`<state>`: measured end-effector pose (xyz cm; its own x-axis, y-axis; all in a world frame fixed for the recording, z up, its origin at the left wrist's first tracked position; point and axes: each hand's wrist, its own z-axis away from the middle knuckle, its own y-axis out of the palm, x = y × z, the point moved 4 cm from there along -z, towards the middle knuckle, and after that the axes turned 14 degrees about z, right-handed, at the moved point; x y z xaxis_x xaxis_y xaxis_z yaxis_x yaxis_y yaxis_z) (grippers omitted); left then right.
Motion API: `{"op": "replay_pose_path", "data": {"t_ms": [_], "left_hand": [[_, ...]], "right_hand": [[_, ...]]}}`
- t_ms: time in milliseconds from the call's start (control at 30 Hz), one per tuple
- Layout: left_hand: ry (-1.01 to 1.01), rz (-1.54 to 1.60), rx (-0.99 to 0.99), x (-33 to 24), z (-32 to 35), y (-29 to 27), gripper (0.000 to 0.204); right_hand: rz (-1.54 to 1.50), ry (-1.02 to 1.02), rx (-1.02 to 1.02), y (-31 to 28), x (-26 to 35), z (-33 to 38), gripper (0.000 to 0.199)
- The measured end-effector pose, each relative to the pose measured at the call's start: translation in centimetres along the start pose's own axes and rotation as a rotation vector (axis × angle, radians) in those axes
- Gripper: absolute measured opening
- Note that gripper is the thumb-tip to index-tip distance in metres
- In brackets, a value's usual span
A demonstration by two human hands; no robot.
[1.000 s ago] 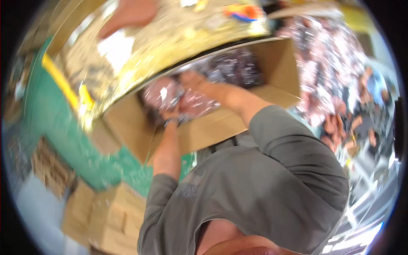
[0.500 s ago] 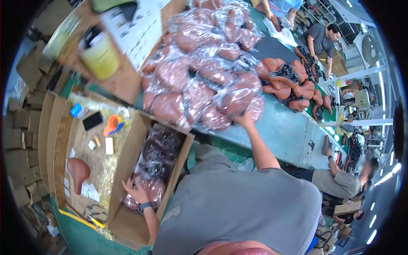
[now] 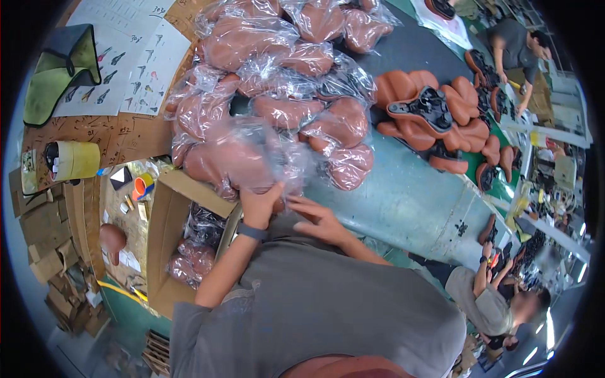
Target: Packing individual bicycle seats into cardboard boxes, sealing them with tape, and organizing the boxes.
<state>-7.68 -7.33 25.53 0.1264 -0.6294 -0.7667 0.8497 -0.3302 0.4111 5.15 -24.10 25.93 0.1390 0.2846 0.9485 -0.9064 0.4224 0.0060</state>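
Observation:
My left hand (image 3: pixel 259 205), with a dark watch band at the wrist, is closed on the near end of a brown bicycle saddle in a clear plastic bag (image 3: pixel 242 157). That saddle is smeared by motion, and the fingers' exact grip is partly hidden. Just to the right, my right hand (image 3: pixel 317 220) is open with its fingers stretched toward the same saddle's near end; whether they touch it I cannot tell. Beyond both hands lies a pile of bagged brown saddles (image 3: pixel 287 113). Below and left, an open cardboard carton (image 3: pixel 161 220) holds bagged saddles (image 3: pixel 192 261).
Unbagged brown saddles (image 3: pixel 466 101) are heaped farther right on the green table (image 3: pixel 403 189). At the left are a yellow tub (image 3: pixel 79 160), printed sheets (image 3: pixel 135 63), an orange cup (image 3: pixel 144 184) and a loose saddle (image 3: pixel 113 239). Other people work along the right side.
My left hand has left the carton and taken hold of a bagged saddle at the pile's near edge. My right hand has come leftward beside it. The view has shifted.

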Motion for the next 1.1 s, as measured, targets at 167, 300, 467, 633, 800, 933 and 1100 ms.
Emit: {"op": "replay_pose_path", "data": {"t_ms": [167,300,467,633,800,933,1100], "left_hand": [[-0.080,0.338,-0.288,-1.8,2.2,-7.2,0.025],[-0.004,0.325,-0.349,-0.9,5.3,-10.2,0.029],[0.139,0.448,-0.541,-0.4,13.1,-16.4,0.035],[0.394,0.444,-0.930,-1.8,23.6,-26.0,0.044],[0.492,-0.135,-1.154,-3.5,32.4,-40.9,0.067],[0.240,-0.112,-0.938,-2.2,33.2,-47.9,0.077],[-0.144,0.244,-0.832,7.9,19.9,-56.6,0.052]], "right_hand": [[-1.168,0.657,-0.376,-7.4,-16.5,-7.1,0.080],[-1.245,0.546,-0.635,-8.7,-19.1,-17.8,0.094],[-0.986,0.458,-0.638,-12.5,-27.8,-12.3,0.060],[1.349,0.243,-0.862,-18.2,-27.1,3.6,0.158],[0.619,0.655,-0.472,-16.1,-20.9,3.7,0.034],[0.014,0.697,-0.192,-4.3,-11.5,7.4,0.037],[0.955,-0.231,0.411,29.5,5.1,-3.5,0.029]]}}
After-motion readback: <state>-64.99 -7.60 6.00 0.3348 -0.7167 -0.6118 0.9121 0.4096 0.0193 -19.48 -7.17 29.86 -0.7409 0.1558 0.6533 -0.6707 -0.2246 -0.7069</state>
